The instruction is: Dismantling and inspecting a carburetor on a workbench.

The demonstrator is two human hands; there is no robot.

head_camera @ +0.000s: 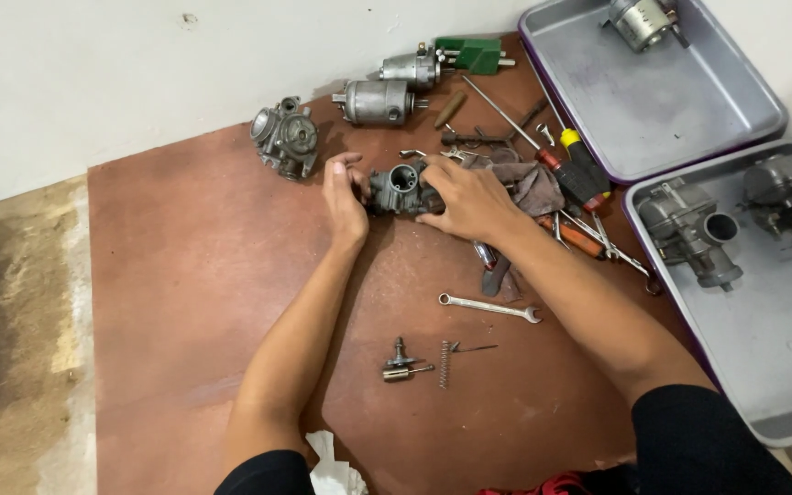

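A grey metal carburetor body (401, 188) rests on a brown board (194, 275), held from both sides. My left hand (345, 197) grips its left end. My right hand (471, 200) closes over its right end, above a dirty rag (533, 186). Nearer to me on the board lie a small wrench (490, 308), a spring (445, 363), a thin needle (474, 348) and a small brass-and-steel fitting (403, 364).
Another carburetor (285, 137) and two cylindrical motors (377, 101) sit at the board's far edge with a green block (469, 53). Screwdrivers and pliers (572, 170) lie right of my hands. Two grey trays (671, 110) at right hold more carburetor parts (694, 229). White cloth (334, 469) lies near me.
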